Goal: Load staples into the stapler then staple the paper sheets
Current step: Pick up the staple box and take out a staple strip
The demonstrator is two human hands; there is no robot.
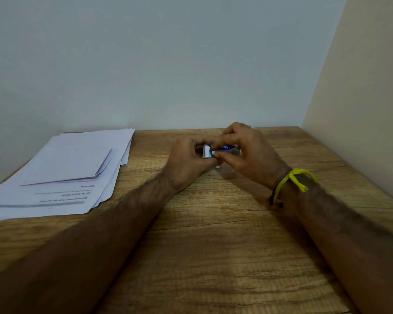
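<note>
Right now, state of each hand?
Left hand: closed on one end of the small staple box.
Right hand: closed on the same staple box, fingertips pinching its other end.

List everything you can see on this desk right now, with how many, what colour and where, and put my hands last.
paper sheets: a loose stack, count unclear, white, printed, left side of the table
small box: one, white with blue print, held above the far middle of the table
table: one, wood grain brown
yellow band: one, right wrist
stapler: none in view
left hand: grips the box's left end
right hand: pinches the box's right part
</note>
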